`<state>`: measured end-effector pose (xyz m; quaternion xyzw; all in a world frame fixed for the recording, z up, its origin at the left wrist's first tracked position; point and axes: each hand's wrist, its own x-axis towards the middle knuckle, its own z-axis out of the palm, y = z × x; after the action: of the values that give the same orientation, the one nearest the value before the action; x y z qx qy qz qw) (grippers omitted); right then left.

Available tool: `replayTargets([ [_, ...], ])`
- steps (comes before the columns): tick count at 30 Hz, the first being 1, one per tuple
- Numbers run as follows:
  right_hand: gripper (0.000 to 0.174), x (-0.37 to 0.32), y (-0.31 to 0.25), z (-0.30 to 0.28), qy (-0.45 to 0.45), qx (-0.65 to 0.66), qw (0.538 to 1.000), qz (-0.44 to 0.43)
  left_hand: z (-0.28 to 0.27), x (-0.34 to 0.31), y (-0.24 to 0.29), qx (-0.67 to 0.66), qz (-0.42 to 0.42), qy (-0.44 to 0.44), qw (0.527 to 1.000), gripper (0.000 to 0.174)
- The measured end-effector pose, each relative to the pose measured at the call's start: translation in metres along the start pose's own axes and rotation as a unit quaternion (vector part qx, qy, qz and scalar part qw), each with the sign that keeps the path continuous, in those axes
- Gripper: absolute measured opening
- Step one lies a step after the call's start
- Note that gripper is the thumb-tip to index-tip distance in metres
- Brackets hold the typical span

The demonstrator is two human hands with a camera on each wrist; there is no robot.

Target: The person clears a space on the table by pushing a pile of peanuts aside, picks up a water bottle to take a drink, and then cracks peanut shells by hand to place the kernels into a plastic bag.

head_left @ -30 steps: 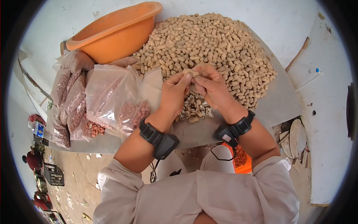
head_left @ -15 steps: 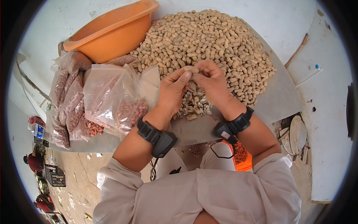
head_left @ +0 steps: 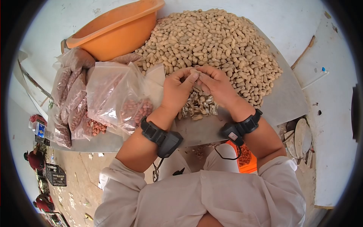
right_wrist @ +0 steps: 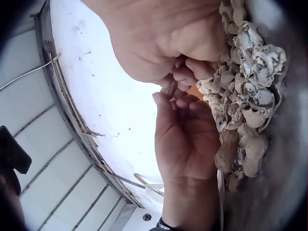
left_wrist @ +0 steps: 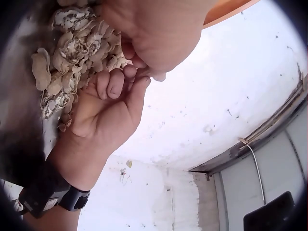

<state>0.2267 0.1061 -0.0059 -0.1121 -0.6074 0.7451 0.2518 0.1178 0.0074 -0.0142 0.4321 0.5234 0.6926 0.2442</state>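
Note:
Fingertip to fingertip, my left hand (head_left: pixel 175 90) and right hand (head_left: pixel 218 87) pinch one peanut (head_left: pixel 194 71) between thumbs and forefingers. It is mostly covered by the fingers in both wrist views. Both hands are in front of a large heap of unshelled peanuts (head_left: pixel 211 41). Under and between them lies a small pile of broken peanut shells (head_left: pixel 200 104), some with pale insides showing. The right wrist view shows these shells (right_wrist: pixel 257 72) close beside the hands. In the left wrist view, the other fingers of the right hand (left_wrist: pixel 108 106) curl inward.
On the metal table (head_left: pixel 285 102), a clear plastic bag (head_left: pixel 113 94) with reddish peanut kernels lies left of the hands. Several filled bags (head_left: pixel 72 98) are stacked farther left. An orange basin (head_left: pixel 113 34) stands behind them. Below the table edge is an orange container (head_left: pixel 247 160) with reddish bits.
The hands have drawn closer together around the peanut, and the fingers now cover more of it. The heap, bags and shell pile look the same.

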Motion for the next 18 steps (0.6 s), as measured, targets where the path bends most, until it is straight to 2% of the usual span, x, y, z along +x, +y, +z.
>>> replayTargets([
  [5, 0.024, 0.000, 0.001, -0.009, -0.036, -0.066, 0.997, 0.035, -0.001, -0.001, -0.004, 0.117, 0.045, 0.020, 0.992, 0.017],
  [10, 0.026, 0.002, 0.017, -0.002, 0.050, -0.135, 0.989, -0.031, 0.003, -0.002, -0.003, 0.172, 0.084, 0.052, 0.980, 0.017],
  [14, 0.025, 0.004, 0.024, -0.001, 0.087, -0.180, 0.977, -0.081, 0.005, 0.000, -0.010, 0.152, 0.086, 0.069, 0.982, 0.017],
  [18, 0.023, 0.000, 0.023, 0.005, 0.102, -0.096, 0.989, -0.042, 0.007, 0.002, -0.011, 0.130, 0.054, 0.063, 0.988, 0.018],
])
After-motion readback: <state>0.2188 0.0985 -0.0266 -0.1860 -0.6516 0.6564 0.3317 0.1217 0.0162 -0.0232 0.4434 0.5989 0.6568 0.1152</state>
